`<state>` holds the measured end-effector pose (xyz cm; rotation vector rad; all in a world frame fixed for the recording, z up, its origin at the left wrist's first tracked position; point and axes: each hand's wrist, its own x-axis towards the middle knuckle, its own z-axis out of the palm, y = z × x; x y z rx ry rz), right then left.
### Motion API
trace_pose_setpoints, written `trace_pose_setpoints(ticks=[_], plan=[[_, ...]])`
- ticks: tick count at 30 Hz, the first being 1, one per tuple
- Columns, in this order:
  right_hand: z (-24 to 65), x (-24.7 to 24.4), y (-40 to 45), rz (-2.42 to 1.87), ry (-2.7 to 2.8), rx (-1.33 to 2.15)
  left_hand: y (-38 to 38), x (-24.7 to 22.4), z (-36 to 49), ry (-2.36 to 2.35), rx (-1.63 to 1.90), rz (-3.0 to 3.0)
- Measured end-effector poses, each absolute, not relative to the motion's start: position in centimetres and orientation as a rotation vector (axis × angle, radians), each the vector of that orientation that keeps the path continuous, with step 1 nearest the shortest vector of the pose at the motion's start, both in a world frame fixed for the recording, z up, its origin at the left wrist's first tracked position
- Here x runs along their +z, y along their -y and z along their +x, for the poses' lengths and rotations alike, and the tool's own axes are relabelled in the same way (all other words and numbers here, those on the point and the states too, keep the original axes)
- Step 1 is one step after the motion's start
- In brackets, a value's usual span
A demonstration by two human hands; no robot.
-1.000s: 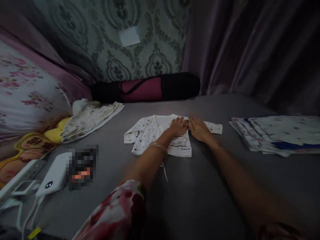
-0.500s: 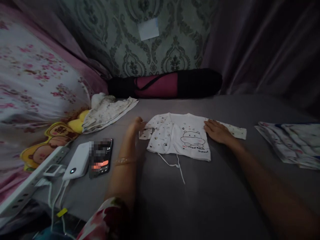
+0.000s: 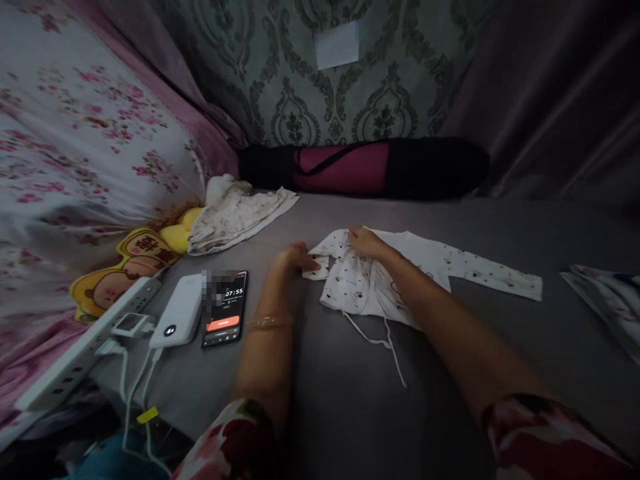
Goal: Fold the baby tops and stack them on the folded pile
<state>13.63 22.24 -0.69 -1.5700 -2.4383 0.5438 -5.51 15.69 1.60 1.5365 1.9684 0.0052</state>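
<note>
A small white shirt (image 3: 345, 283) is lying spread on the grey sheet (image 3: 450, 217), in front of the person and between the forearms. The left hand (image 3: 295, 257) is touching the cuff (image 3: 316, 268) of the bent left-side sleeve, with the thumb reaching over the cloth; whether its fingers are gripping, one cannot tell. The right hand (image 3: 369, 243) is bending over the shirt near the collar, its fingertips touching the cloth; whether they are pinching or only pressing, one cannot tell. The right forearm is crossing over the shirt front and partly hiding the printed drawing. The other sleeve (image 3: 495, 272) is stretching out to the right, and thin white ties (image 3: 396, 353) are trailing from the hem toward the person.

To the left, a phone (image 3: 225, 313) showing 07:55 is lying beside a white power bank (image 3: 176, 313), with a power strip (image 3: 90, 353) just beyond. Farther back, a patterned cloth (image 3: 245, 217) is resting near a long black and dark pink bag (image 3: 345, 170). Folded cloths (image 3: 605, 300) are lying at the right edge.
</note>
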Motion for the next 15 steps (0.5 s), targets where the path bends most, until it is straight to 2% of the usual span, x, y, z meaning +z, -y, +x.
trace_pose_setpoints(ticks=[4, 9, 15], plan=[[12.7, -2.2, -21.9, -1.612, 2.429, 0.513, -15.8, 2.2, -5.4, -2.1, 0.129, 1.687], [12.8, -3.5, -20.2, -1.655, 2.396, 0.37, -15.4, 1.8, -6.5, -2.451, 0.664, 2.09], [12.3, -3.9, -19.3, -1.664, 2.437, 0.174, -15.4, -1.1, -8.1, -2.491, 0.39, 1.766]])
